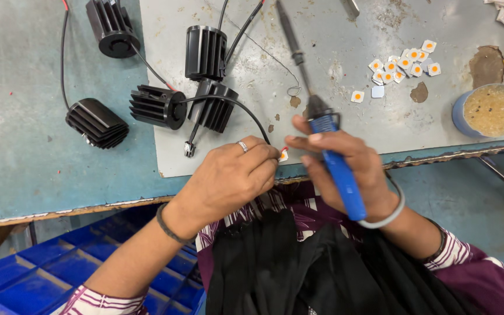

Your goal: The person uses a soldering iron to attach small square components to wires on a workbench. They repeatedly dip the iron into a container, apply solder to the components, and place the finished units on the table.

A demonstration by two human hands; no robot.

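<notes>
The right hand was wrapped around a blue-handled soldering iron, fingers clamped on its grip. The left hand pinched a small orange-centred chip at the grey bench edge (a black wire ran to it), near finned black heat sinks.

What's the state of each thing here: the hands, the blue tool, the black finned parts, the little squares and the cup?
Left hand: closed, pinching a small square chip at the fingertips.
Right hand: gripping the soldering iron.
Soldering iron: held, tip hidden behind the hands.
Black finned heat sinks: five, lying loose, wired.
Small square chips: loose pile on the grey sheet.
Blue cup: open, filled with yellowish paste.
</notes>
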